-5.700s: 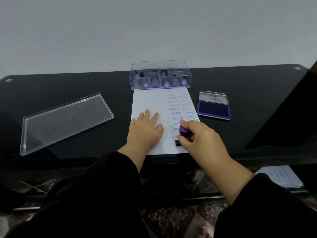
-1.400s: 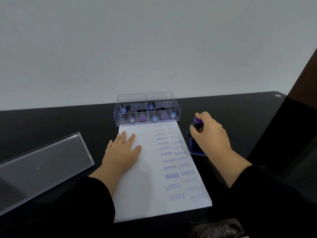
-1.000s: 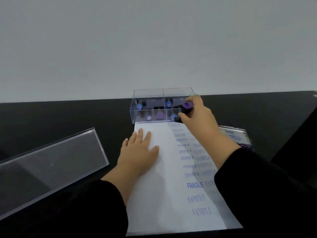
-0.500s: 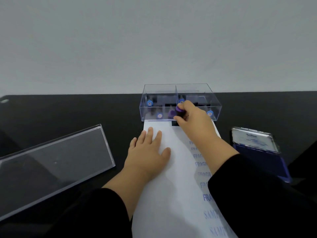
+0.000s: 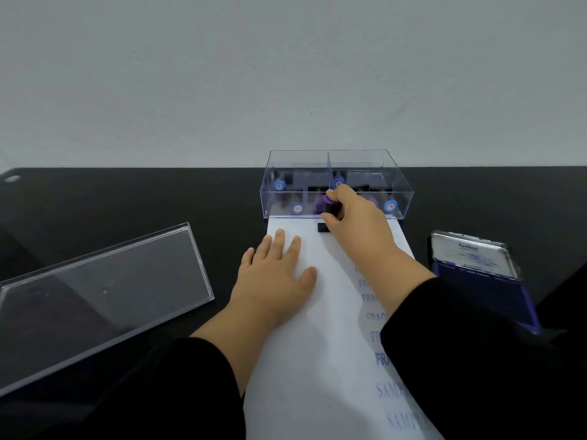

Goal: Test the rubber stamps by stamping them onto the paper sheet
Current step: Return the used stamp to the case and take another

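Black table [image 5: 127,198], right hand [image 5: 355,223] pinching stamp [image 5: 328,206]

I count one stamp [image 5: 328,207] in my right grip [image 5: 355,222] and one paper sheet [image 5: 320,328] under my flat left hand [image 5: 276,274]. One clear box [image 5: 336,185] has two compartments, with at least four blue-capped stamps [image 5: 279,185] inside. One loose clear lid [image 5: 98,300] and one open ink pad [image 5: 482,277] sit on the tabletop [image 5: 127,198].
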Available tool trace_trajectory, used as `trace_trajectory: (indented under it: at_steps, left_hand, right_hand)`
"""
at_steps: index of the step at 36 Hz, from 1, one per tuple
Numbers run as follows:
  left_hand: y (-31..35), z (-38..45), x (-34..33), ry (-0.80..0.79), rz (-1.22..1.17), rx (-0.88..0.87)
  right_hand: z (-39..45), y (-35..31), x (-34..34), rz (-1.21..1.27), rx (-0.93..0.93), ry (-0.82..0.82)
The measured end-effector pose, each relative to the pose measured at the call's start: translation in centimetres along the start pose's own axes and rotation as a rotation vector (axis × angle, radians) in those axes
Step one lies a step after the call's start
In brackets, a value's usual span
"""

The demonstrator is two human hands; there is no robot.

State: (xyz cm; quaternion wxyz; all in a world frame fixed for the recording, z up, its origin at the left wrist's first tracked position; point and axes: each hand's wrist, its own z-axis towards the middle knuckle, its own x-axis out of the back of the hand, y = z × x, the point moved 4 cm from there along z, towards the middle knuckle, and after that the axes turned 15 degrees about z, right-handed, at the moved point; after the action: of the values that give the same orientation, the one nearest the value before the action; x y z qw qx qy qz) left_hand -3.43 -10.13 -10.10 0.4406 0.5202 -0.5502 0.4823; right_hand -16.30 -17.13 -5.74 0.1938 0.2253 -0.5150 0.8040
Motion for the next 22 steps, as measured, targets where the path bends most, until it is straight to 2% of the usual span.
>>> trace_trajectory:
  at_steps: [16, 22]
  left_hand:
    - [-0.1, 0.1, 0.0, -0.011, -0.003, 0.000]
    - [-0.1, 0.0, 0.0, -0.018, -0.001, -0.010]
  right_hand:
    - [-0.4, 0.2, -0.1, 0.015, 0.042, 0.015]
    - [-0.4, 0.8, 1.9, 0.263, -0.033, 0.194]
